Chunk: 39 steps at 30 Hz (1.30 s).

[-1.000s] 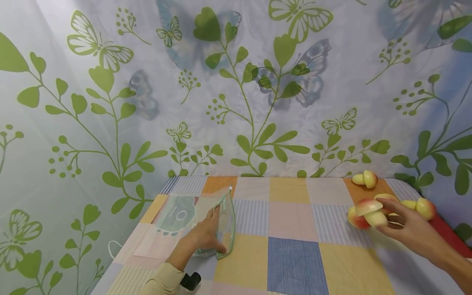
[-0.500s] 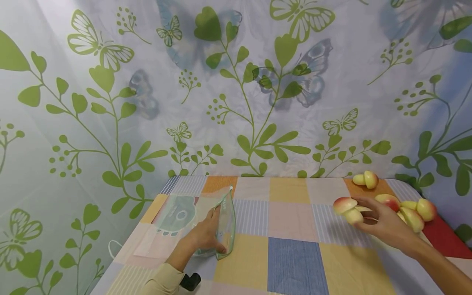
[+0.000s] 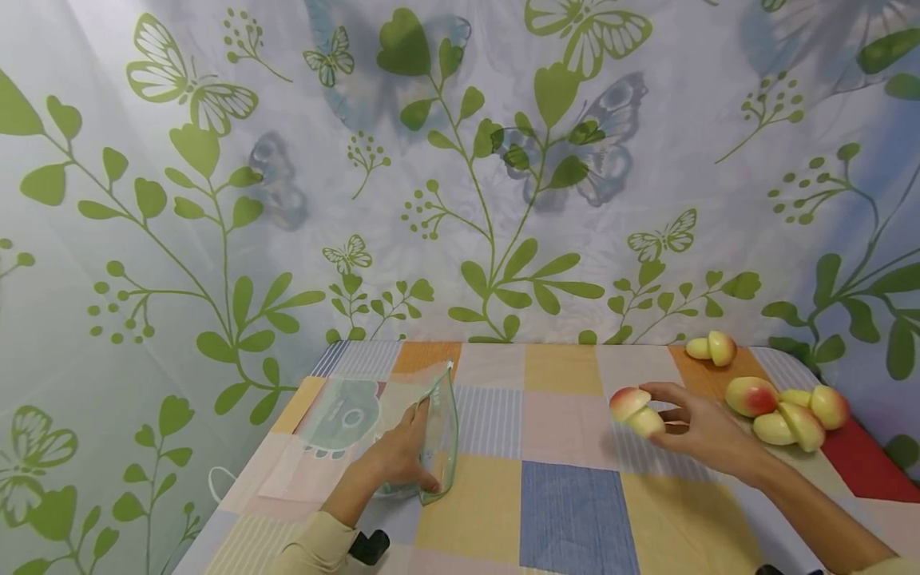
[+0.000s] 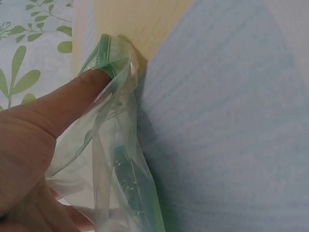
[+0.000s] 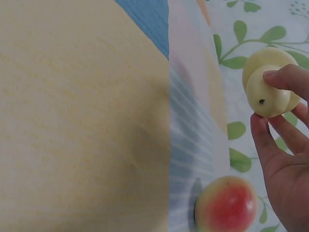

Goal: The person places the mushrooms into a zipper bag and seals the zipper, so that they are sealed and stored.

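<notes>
A clear zip bag (image 3: 359,419) with a green seal lies on the patchwork tablecloth (image 3: 575,511) at the left, its mouth facing right. My left hand (image 3: 402,459) grips the bag's edge and holds the mouth apart; in the left wrist view a finger (image 4: 63,108) sits inside the bag (image 4: 120,164). My right hand (image 3: 693,431) hovers above the table's middle right and pinches two apple slices (image 3: 636,410), pale flesh with red skin. The right wrist view shows the right hand (image 5: 285,145) with fingertips on those slices (image 5: 268,84).
More apple pieces (image 3: 783,407) lie in a pile at the right, with two more (image 3: 711,349) near the back edge; one piece (image 5: 227,205) shows below my right hand. A leaf-and-butterfly curtain (image 3: 460,176) hangs behind the table. A white cord (image 3: 216,483) hangs off the left edge.
My right hand has lifted two slices from the pile and carried them left, toward the table's middle. The left hand and the bag have stayed put.
</notes>
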Available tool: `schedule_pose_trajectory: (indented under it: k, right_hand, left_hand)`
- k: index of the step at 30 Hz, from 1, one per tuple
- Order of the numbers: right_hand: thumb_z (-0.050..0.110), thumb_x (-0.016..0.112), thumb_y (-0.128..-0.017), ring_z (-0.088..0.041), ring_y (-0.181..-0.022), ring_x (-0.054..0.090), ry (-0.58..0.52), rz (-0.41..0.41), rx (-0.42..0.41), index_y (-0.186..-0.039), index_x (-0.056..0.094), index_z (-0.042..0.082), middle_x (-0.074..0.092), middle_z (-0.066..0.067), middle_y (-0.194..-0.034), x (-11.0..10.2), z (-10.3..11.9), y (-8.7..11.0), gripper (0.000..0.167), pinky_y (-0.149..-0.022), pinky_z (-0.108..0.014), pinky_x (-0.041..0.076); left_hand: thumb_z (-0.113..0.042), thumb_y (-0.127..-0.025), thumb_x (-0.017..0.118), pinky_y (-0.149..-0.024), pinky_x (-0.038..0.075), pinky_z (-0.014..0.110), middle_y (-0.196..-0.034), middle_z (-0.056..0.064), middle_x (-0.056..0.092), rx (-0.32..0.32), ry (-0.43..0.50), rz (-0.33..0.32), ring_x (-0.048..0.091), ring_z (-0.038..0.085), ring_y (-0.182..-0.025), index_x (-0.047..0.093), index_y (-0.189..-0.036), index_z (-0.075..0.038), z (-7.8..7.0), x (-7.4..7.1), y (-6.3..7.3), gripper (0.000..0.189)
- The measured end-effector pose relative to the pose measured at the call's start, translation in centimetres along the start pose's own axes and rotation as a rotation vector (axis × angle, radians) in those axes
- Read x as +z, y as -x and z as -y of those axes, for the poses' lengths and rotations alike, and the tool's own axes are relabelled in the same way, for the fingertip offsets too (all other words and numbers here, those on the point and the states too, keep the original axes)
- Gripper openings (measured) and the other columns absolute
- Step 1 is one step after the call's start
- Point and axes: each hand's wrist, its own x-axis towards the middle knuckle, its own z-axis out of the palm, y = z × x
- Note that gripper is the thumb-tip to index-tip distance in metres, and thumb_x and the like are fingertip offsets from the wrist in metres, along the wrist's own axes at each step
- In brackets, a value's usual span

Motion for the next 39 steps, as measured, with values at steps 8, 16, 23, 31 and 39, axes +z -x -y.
schedule_pose_trajectory:
  k: [8,16,23,31,39]
  right_hand:
    - [0.004,0.082,-0.087,-0.022,-0.104,0.068,-0.106,0.045,-0.042,-0.143,0.049,-0.006,0.056,-0.026,-0.135,2.4,0.5,-1.7,0.065,-0.085,-0.032,0.058]
    - [0.007,0.083,-0.087,-0.034,-0.109,0.065,-0.129,0.084,-0.012,-0.146,0.047,-0.006,0.055,-0.025,-0.139,4.7,1.4,-3.9,0.07,-0.086,-0.032,0.058]
    - [0.007,0.082,-0.087,-0.035,-0.112,0.065,-0.135,0.108,0.0,-0.147,0.048,-0.003,0.054,-0.022,-0.142,6.4,2.3,-5.9,0.069,-0.086,-0.033,0.057]
    - [0.006,0.08,-0.088,-0.035,-0.113,0.064,-0.166,0.167,-0.025,-0.148,0.048,-0.002,0.052,-0.023,-0.143,8.6,3.2,-7.7,0.068,-0.088,-0.035,0.057]
    - [0.004,0.079,-0.086,-0.032,-0.113,0.065,-0.185,0.217,-0.04,-0.149,0.048,0.001,0.054,-0.017,-0.144,11.3,4.3,-10.2,0.07,-0.091,-0.036,0.056]
  left_hand:
    - [-0.033,-0.06,0.103,-0.098,0.048,0.062,-0.16,0.033,0.024,0.001,0.002,0.002,0.057,0.055,-0.116,0.013,-0.16,0.006,0.1,0.1,0.0,0.14]
    - [-0.034,-0.059,0.103,-0.098,0.047,0.063,-0.16,0.03,0.028,0.009,-0.002,-0.001,0.056,0.055,-0.117,0.014,-0.161,0.004,0.3,-0.1,0.0,0.141]
    - [-0.035,-0.061,0.102,-0.1,0.046,0.063,-0.161,0.029,0.025,0.002,0.016,0.025,0.053,0.055,-0.122,0.012,-0.162,0.002,0.3,-0.5,-0.1,0.14]
    - [-0.036,-0.062,0.102,-0.1,0.045,0.065,-0.162,0.028,0.024,-0.013,-0.002,0.04,0.052,0.056,-0.123,0.012,-0.162,0.003,0.1,-0.4,0.0,0.14]
    - [-0.031,-0.06,0.103,-0.1,0.046,0.062,-0.16,0.031,0.027,-0.004,-0.002,0.018,0.054,0.056,-0.12,0.015,-0.161,0.005,0.0,-0.6,-0.1,0.138]
